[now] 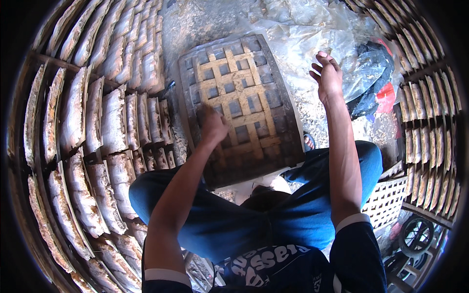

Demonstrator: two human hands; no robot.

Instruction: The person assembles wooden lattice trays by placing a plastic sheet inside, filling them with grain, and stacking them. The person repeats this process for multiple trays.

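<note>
In front of my knees lies a woven lattice of light bamboo strips point(242, 80) set in a dark wooden frame point(183, 90). My left hand point(213, 124) is over the left part of the lattice, smeared by motion. Its fingers are hard to make out, and I cannot tell whether it touches the strips or holds anything. To the right of the frame my right hand point(326, 77) is raised, fingers apart and a little bent. Nothing shows in it, and clear plastic sheeting point(303, 29) lies beyond it.
Stacked rows of curved slabs with crusty, pale brown edges point(113, 122) stand close on my left. Similar racked slabs point(432, 141) line the right side. A black and red bag point(373, 73) lies at the right, a white lattice crate point(386, 202) and a wheel point(416, 236) nearer me.
</note>
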